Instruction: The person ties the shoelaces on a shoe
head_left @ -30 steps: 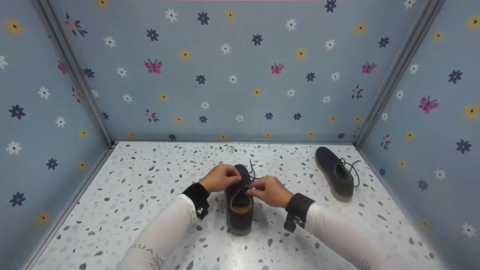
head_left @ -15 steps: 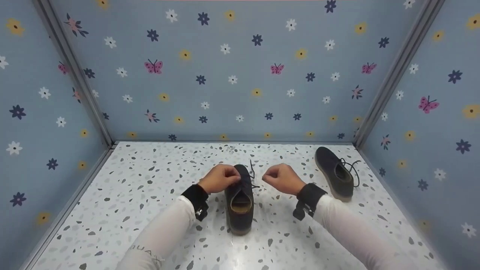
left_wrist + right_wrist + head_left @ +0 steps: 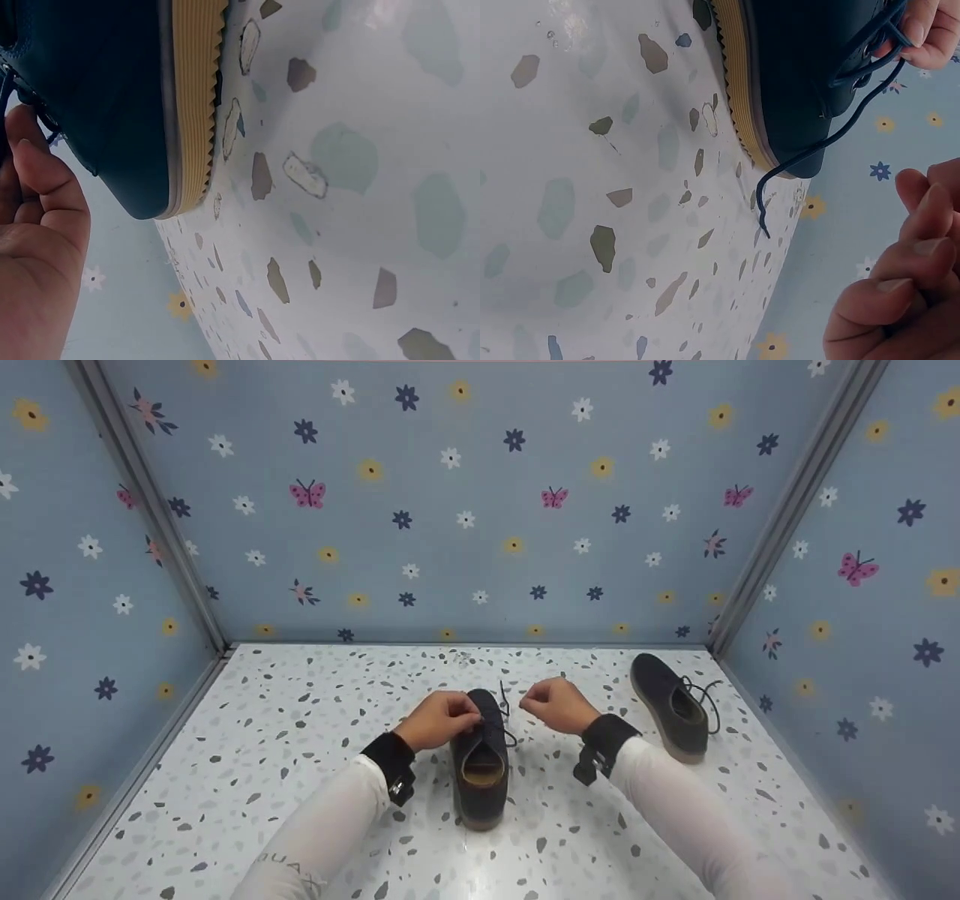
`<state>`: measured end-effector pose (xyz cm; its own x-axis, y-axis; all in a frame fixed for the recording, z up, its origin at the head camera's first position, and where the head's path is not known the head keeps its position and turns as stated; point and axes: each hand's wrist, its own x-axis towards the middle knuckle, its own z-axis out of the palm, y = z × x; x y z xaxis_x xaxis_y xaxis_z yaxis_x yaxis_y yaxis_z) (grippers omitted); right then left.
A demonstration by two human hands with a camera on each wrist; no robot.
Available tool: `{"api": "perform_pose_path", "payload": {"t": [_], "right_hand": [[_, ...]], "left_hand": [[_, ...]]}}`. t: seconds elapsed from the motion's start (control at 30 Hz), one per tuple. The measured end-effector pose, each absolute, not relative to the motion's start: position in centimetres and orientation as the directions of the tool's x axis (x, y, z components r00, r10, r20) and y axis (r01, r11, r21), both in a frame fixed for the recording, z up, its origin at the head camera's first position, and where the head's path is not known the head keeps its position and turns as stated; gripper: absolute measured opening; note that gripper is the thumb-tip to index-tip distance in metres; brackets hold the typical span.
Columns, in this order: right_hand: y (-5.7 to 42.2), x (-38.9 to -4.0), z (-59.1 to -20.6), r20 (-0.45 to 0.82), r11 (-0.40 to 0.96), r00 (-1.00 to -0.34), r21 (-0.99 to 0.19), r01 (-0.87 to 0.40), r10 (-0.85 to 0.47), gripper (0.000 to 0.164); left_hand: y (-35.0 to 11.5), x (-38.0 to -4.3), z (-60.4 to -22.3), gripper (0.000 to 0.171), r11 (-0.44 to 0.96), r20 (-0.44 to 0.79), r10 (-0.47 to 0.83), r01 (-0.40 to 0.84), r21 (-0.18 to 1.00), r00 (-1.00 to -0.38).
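Observation:
A dark navy lace-up shoe [image 3: 481, 802] with a tan ridged sole stands upright on the speckled surface, toe pointing away from me. My left hand [image 3: 437, 721] is at its lacing and pinches the shoelace near the eyelets; the right wrist view shows those fingertips [image 3: 921, 22] on the dark lace. One end of the shoelace [image 3: 810, 152] trails down over the shoe's side to the surface. Just right of the toe, my right hand [image 3: 561, 706] hovers with loosely curled fingers and nothing between them, apart from the lace.
The matching shoe [image 3: 660, 705] sits at the back right, its lace [image 3: 714, 709] hanging loose on the right side. Blue flowered panels [image 3: 480, 510] enclose the white speckled surface [image 3: 315, 697] at the back and both sides.
My right hand has let go of the lace at the shoe's opening, moved right, then forward beside the toe. The left hand has stayed at the lacing.

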<state>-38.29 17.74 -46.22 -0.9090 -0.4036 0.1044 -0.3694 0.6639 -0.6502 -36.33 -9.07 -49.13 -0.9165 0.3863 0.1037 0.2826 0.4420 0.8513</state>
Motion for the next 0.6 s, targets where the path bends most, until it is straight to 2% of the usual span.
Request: {"api": "perform_pose_path", "payload": {"t": [0.2, 0.6], "right_hand": [[17.1, -38.7, -46.7, 0.042, 0.685, -0.912, -0.646, -0.336, -0.408, 0.018], [15.0, -39.7, -47.4, -0.037, 0.633, -0.887, -0.714, -0.299, -0.461, 0.023]], "left_hand": [[-9.1, -36.3, -49.5, 0.008, 0.426, 0.099, 0.399, 0.280, 0.860, -0.911], [-9.3, -36.3, -49.9, 0.007, 0.368, 0.130, 0.393, 0.285, 0.885, -0.910]]}}
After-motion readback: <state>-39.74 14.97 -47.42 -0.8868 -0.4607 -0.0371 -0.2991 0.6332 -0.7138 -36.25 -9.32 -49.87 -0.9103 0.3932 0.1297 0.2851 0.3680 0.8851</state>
